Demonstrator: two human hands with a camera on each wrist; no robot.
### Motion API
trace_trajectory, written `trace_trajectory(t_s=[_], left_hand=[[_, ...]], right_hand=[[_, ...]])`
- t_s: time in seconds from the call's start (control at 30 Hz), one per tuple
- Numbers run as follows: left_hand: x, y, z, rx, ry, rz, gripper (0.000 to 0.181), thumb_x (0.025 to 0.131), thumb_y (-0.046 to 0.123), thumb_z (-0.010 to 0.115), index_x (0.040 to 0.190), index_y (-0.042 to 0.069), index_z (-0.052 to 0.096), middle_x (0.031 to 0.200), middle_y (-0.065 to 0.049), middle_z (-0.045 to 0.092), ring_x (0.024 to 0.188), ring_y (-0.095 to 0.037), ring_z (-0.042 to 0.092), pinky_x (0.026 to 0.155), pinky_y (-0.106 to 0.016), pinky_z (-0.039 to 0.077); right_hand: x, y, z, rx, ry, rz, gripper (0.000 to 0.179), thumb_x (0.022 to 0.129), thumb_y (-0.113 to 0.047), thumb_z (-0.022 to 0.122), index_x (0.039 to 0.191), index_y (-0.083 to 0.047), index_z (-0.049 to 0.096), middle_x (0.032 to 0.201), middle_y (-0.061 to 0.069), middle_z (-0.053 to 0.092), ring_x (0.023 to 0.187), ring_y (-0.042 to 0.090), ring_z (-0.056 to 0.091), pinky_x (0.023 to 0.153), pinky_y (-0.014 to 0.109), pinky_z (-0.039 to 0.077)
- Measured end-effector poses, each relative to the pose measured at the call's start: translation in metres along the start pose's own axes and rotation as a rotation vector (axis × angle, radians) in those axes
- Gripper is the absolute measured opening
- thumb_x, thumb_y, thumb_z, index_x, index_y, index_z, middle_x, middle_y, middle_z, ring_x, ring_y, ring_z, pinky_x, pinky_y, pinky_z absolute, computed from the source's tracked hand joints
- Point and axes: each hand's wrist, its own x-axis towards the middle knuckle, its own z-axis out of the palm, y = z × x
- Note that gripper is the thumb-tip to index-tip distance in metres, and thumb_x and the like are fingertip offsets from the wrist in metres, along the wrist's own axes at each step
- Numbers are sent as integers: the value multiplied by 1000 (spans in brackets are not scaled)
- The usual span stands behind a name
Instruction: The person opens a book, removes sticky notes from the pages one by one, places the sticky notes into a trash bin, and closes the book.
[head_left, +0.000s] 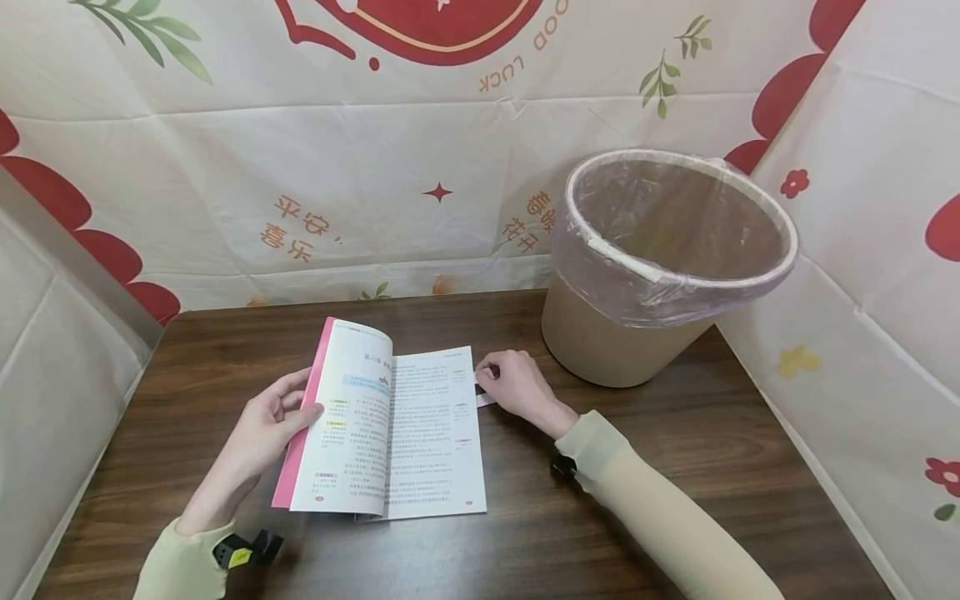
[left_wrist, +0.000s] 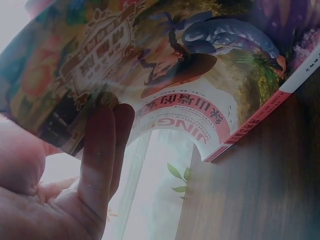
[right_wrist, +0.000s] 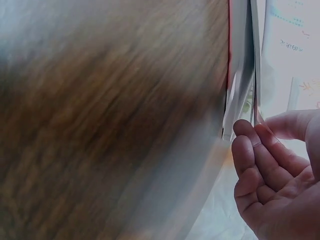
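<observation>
An open paperback book (head_left: 431,433) with printed pages lies on the table, its left part raised and bowed. My left hand (head_left: 277,421) grips that raised side by its outer edge, thumb at the page margin and fingers behind the pink-edged cover. In the left wrist view, the colourful illustrated cover (left_wrist: 165,55) curves above the fingers (left_wrist: 98,150). At the book's right edge, my right hand (head_left: 517,383) pinches thin paper between thumb and forefinger, its other fingers curled. A short white strip (head_left: 486,400) sticks out from the book just under that hand.
A beige bin (head_left: 600,333) lined with a clear plastic bag (head_left: 622,292) stands at the table's back right, beyond the right hand. The dark wooden table (head_left: 570,533) meets a printed white cloth (head_left: 420,233) behind and at both sides.
</observation>
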Motion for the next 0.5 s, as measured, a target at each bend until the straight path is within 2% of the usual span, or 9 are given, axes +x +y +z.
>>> trace_trajectory(t_s=[0.33, 0.5], left_hand=[[0, 0, 1, 4, 0, 7, 68, 103, 10, 64, 161, -1, 31, 131, -33, 68, 86, -4, 78, 73, -27, 65], [0, 0, 2, 1, 2, 8, 68, 103, 10, 64, 161, -1, 31, 131, -33, 68, 86, -5, 78, 73, -27, 65]], right_hand=[[-2, -8, -7, 94, -1, 36, 15, 96, -15, 67, 96, -9, 81, 83, 2, 76, 66, 12, 56, 59, 22, 41], [-3, -11, -9, 157, -6, 71, 16, 97, -18, 68, 97, -10, 81, 85, 3, 78, 57, 11, 56, 53, 23, 42]])
